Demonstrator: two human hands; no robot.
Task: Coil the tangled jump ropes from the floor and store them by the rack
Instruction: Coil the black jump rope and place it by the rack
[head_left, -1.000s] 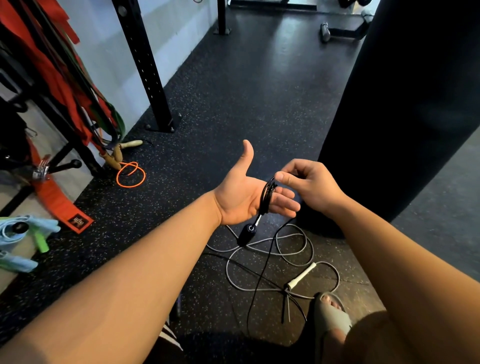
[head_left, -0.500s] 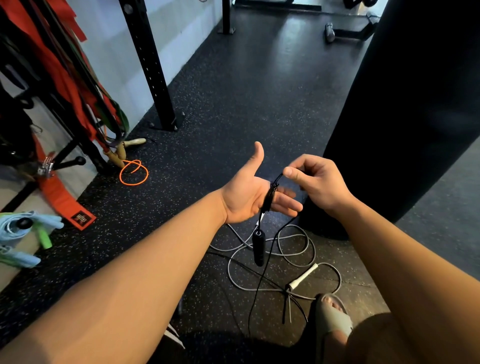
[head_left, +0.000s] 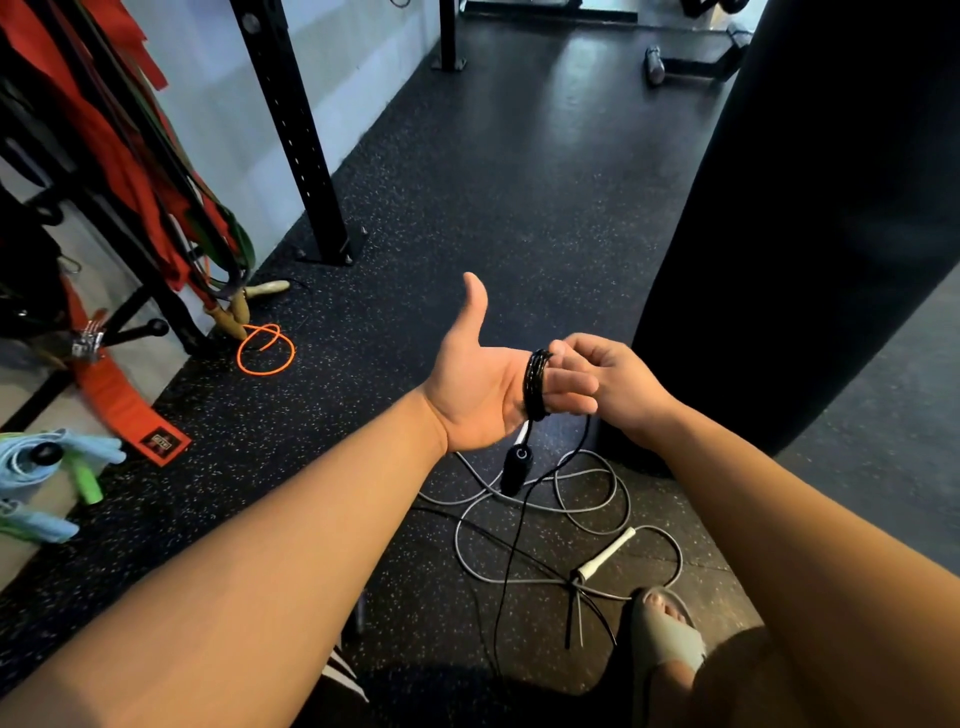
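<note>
My left hand (head_left: 483, 384) is held out flat, palm up, thumb raised, with a black jump rope (head_left: 536, 383) wound in several turns around its straight fingers. The rope's black handle (head_left: 515, 468) dangles below the palm. My right hand (head_left: 613, 384) is beside the left fingertips, its fingers curled and pinching the black cord, which trails down to the floor. A grey jump rope (head_left: 587, 499) with a white handle (head_left: 608, 553) lies tangled on the floor under my hands. An orange rope (head_left: 266, 349) with wooden handles lies by the rack (head_left: 156, 291).
A black upright post (head_left: 296, 135) is bolted to the floor at the back left. A big black punching bag (head_left: 810, 208) stands to the right. Red and green bands hang on the rack. Blue and green items (head_left: 47, 467) lie at the left. My sandalled foot (head_left: 665, 629) is near the ropes.
My right hand has moved from above the coil to close against the left fingertips, bringing the cord around again. The dangling black handle has swung slightly.
</note>
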